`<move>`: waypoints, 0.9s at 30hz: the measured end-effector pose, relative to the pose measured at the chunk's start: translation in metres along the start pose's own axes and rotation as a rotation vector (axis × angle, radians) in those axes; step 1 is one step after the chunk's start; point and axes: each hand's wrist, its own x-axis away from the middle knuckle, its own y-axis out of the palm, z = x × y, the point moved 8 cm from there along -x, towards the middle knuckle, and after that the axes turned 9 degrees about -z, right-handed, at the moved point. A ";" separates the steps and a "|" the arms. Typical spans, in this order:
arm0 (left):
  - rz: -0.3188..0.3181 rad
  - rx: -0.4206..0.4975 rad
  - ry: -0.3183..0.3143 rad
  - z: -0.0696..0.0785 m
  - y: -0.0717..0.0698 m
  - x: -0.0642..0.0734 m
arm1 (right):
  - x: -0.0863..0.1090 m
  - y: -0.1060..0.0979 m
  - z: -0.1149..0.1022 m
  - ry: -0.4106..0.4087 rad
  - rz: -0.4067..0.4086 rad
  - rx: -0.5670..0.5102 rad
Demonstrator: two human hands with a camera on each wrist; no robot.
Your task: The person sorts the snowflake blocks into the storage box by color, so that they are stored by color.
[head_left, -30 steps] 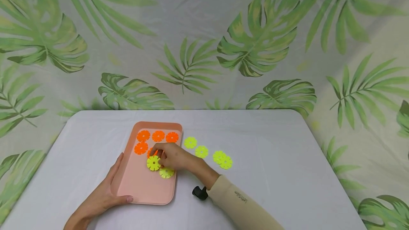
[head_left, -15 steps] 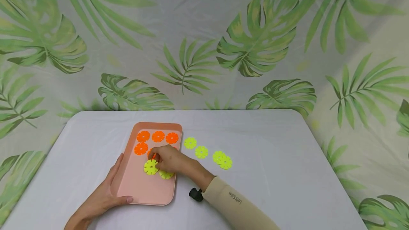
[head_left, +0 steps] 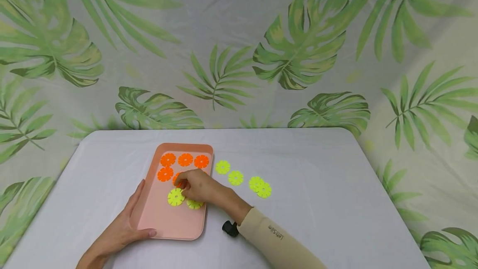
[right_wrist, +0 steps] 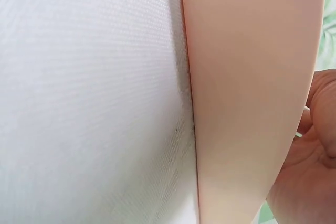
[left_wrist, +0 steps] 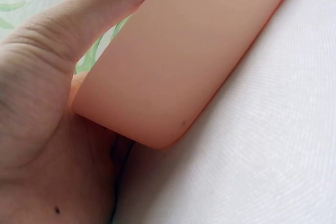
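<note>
A pink tray (head_left: 171,223) lies on the white table with its near left corner in my left hand (head_left: 119,221). The fingers run along its left side and the thumb is at the near rim. In the left wrist view the tray's wall (left_wrist: 163,61) passes in front of the thumb. My right hand (head_left: 198,185) is over the tray, its fingers bent, and it pinches the right edge of a yellow-green notched plastic disc (head_left: 174,197). A second yellow-green disc (head_left: 194,204) sits under this hand, partly hidden. Orange notched discs (head_left: 185,160) fill the tray's far end.
Several yellow-green discs lie on the table right of the tray, among them a single disc (head_left: 223,167), another disc (head_left: 235,177) and an overlapping pair (head_left: 260,187). A black device (head_left: 229,228) shows under the right wrist. A leaf-print cloth (head_left: 216,74) hangs behind the table.
My right hand has moved slightly nearer and left, bringing the pinched yellow-green disc down to the tray, left of the other one. In the last half second it barely moves. The left hand stays put.
</note>
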 end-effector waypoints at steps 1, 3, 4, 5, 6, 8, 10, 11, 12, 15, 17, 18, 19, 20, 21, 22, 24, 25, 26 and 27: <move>0.000 0.002 0.000 0.000 0.000 0.000 | 0.001 -0.001 0.001 -0.003 0.006 -0.017; 0.000 0.002 -0.006 0.000 0.000 -0.001 | 0.003 -0.005 0.003 -0.012 0.026 -0.050; -0.001 0.003 -0.008 -0.001 0.000 -0.001 | 0.004 -0.007 0.004 -0.016 0.038 -0.071; -0.002 0.001 -0.012 -0.001 0.001 -0.001 | 0.006 -0.010 0.005 -0.022 0.052 -0.094; -0.003 -0.005 -0.013 -0.001 0.000 -0.001 | 0.008 -0.013 0.006 -0.028 0.067 -0.107; -0.005 -0.013 -0.024 -0.002 0.000 -0.002 | 0.011 -0.019 0.009 -0.043 0.096 -0.142; -0.010 -0.008 -0.038 -0.003 0.000 -0.003 | 0.015 -0.026 0.012 -0.062 0.129 -0.165; -0.012 -0.006 -0.047 -0.004 0.000 -0.003 | 0.017 -0.030 0.013 -0.075 0.148 -0.177; -0.015 0.001 -0.053 -0.005 -0.001 -0.003 | 0.018 -0.034 0.015 -0.085 0.165 -0.191; -0.023 0.029 -0.070 -0.006 -0.001 -0.005 | 0.024 -0.046 0.020 -0.117 0.223 -0.233; -0.025 0.033 -0.076 -0.006 -0.001 -0.005 | 0.028 -0.053 0.024 -0.129 0.258 -0.259; -0.026 0.034 -0.077 -0.006 -0.001 -0.005 | 0.030 -0.056 0.026 -0.130 0.273 -0.267; -0.026 0.028 -0.081 -0.006 0.000 -0.006 | 0.032 -0.059 0.029 -0.131 0.286 -0.271; -0.027 0.028 -0.086 -0.007 0.000 -0.006 | 0.033 -0.062 0.032 -0.129 0.297 -0.282; -0.028 0.028 -0.087 -0.007 0.000 -0.006 | 0.035 -0.064 0.034 -0.126 0.306 -0.289; -0.028 0.029 -0.088 -0.006 0.000 -0.006 | 0.037 -0.066 0.037 -0.126 0.315 -0.289; -0.029 0.031 -0.088 -0.007 0.000 -0.006 | 0.039 -0.070 0.042 -0.123 0.329 -0.294; -0.029 0.034 -0.086 -0.007 0.000 -0.005 | 0.040 -0.072 0.045 -0.118 0.337 -0.292; -0.029 0.039 -0.084 -0.007 0.000 -0.005 | 0.042 -0.074 0.048 -0.113 0.345 -0.290; -0.028 0.039 -0.080 -0.007 0.001 -0.005 | 0.043 -0.075 0.050 -0.108 0.353 -0.282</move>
